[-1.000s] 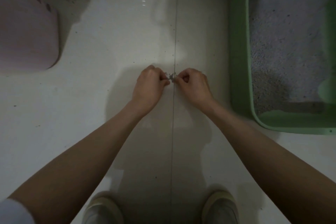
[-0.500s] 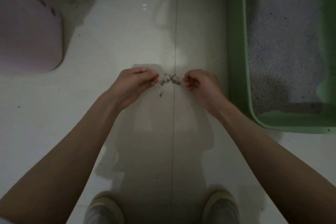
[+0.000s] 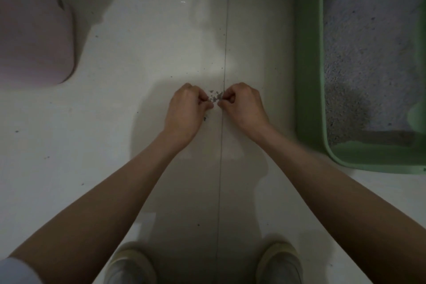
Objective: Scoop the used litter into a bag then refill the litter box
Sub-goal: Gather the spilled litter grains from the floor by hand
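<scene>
Now: left hand (image 3: 184,108) and right hand (image 3: 242,106) curl beside spilled litter (image 3: 215,96) on the floor (image 3: 161,30).
Fingers: bent; pinching bits? Cannot tell.
Tip: push crumbs together, pinch gently.

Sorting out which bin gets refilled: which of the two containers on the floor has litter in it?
The green litter box, right of the right hand, holds grey litter; the pink container shows none.

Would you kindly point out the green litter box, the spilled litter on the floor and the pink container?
green litter box (image 3: 310,76): head view, on its left outer wall.
spilled litter (image 3: 215,96): head view, on the small grey pile between the hands.
pink container (image 3: 34,41): head view, on its broad pink side.
</scene>
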`<state>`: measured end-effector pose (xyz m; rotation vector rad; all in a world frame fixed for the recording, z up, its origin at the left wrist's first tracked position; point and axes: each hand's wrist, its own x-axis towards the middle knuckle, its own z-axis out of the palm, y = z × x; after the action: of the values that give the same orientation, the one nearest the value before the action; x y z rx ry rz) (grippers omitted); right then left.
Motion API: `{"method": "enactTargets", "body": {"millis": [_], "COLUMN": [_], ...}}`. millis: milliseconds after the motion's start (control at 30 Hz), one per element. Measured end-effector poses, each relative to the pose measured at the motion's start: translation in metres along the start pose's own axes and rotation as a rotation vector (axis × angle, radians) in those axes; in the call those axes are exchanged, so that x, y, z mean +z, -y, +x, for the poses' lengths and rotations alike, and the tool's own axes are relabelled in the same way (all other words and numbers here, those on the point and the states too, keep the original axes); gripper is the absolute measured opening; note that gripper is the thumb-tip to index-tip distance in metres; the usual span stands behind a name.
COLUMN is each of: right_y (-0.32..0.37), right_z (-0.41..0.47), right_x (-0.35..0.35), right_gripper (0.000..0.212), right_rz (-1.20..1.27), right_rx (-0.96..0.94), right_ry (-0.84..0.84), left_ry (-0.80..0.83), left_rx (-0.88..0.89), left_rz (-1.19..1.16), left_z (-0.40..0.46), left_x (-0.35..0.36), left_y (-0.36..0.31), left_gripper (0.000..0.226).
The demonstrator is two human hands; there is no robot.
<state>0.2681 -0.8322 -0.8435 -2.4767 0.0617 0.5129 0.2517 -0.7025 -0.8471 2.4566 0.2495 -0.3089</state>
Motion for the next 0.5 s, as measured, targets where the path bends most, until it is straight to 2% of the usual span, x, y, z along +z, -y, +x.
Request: {"method": "enactTargets", "body": {"millis": [133, 233, 300, 333, 400, 500], "right_y": [0.005, 0.007, 0.007, 0.006, 0.006, 0.001], "right_z": [0.003, 0.004, 0.002, 0.000, -0.008, -0.024], "right_x": [-0.003, -0.004, -0.007, -0.008, -0.015, -0.028], "right_gripper": [0.021, 0.024, 0.023, 0.021, 0.015, 0.020], "right_rz": [-0.044, -0.125, -0.089, 0.002, 0.411, 1.251], "right_rx": [-0.021, -0.067, -0.047, 0.006, 0.188, 0.392], "right_ry": [0.064, 0.104, 0.091, 0.065, 0.027, 0.086], "left_ry": [-0.020, 0.068, 0.116, 0.123, 0.162, 0.284], "left_rx": [0.060, 0.077, 0.079, 0.063, -0.043, -0.298], "left_rz": [0.062, 0.162, 0.180, 0.140, -0.117, -0.936], "left_z": [-0.001, 0.000, 0.004, 0.006, 0.005, -0.004], "left_x": [0.001, 0.001, -0.002, -0.005, -0.016, -0.039], "left_y": [-0.001, -0.004, -0.005, -0.004, -0.002, 0.004], "left_gripper": [0.016, 0.021, 0.021, 0.020, 0.016, 0.021]}}
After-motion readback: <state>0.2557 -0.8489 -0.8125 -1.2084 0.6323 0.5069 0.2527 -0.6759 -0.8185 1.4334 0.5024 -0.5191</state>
